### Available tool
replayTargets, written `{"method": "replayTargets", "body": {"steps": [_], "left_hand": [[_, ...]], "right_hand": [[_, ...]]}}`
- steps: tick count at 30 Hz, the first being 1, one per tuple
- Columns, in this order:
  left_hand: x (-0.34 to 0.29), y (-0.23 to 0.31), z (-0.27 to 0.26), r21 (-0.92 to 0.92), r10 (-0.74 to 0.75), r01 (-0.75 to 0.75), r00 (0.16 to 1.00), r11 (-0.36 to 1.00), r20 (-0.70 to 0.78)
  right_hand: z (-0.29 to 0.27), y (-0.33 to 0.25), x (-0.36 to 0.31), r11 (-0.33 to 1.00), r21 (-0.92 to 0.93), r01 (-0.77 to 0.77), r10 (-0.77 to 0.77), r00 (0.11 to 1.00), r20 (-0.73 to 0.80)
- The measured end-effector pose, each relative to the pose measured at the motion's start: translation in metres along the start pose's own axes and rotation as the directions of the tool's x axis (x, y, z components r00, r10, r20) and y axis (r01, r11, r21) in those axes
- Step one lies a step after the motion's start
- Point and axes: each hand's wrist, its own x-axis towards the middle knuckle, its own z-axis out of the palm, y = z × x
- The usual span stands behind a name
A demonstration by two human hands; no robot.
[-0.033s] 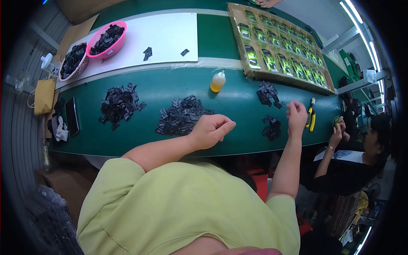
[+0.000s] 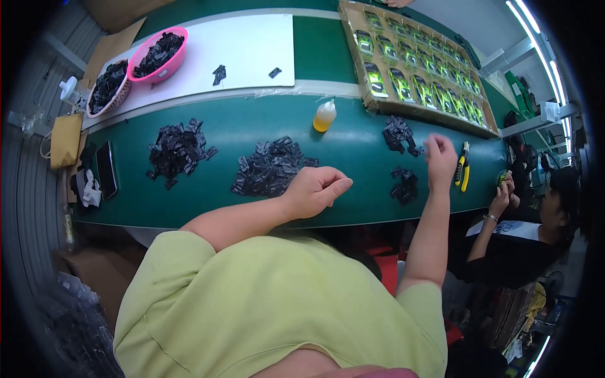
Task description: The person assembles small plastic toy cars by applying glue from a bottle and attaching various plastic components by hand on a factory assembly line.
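My left hand (image 2: 317, 191) is closed at the right edge of a middle pile of small black plastic pieces (image 2: 271, 167). Its thumb presses against curled fingers, and whatever they may hold is hidden. My right hand (image 2: 442, 162) hovers with curled fingers beside two smaller groups of black pieces, an upper one (image 2: 399, 133) and a lower one (image 2: 404, 186). I cannot make out anything in it. Further left lies another pile of black pieces (image 2: 178, 149). A squeeze bottle of yellow liquid (image 2: 324, 116) stands upright beyond my left hand.
Yellow-handled cutters (image 2: 465, 173) lie right of my right hand. A cardboard tray (image 2: 435, 118) of green packages stands at the back right. On a white board (image 2: 252, 50) sit a pink basin (image 2: 170, 74) and a basket (image 2: 116, 104). A phone (image 2: 107, 170) lies left; a co-worker (image 2: 513, 246) sits right.
My right hand has moved slightly up and away from me. My left hand stays closed in nearly the same place.
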Motion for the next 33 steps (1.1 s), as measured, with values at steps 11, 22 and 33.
{"method": "replayTargets", "body": {"steps": [11,22,33], "left_hand": [[-0.002,-0.015,0.003,0.352,0.392,-0.442,0.896,0.825,0.208],[-0.008,-0.016,-0.001,0.371,0.364,-0.419,0.907,0.828,0.213],[-0.002,-0.008,0.004,0.407,0.464,-0.432,0.886,0.805,0.022]], "right_hand": [[0.14,-0.053,0.121,0.363,-0.864,0.348,0.097,0.908,0.407],[0.146,-0.057,0.125,0.703,-0.696,0.148,0.116,0.941,0.317],[0.014,-0.116,-0.041,0.96,-0.176,0.22,-0.157,0.937,0.313]]}}
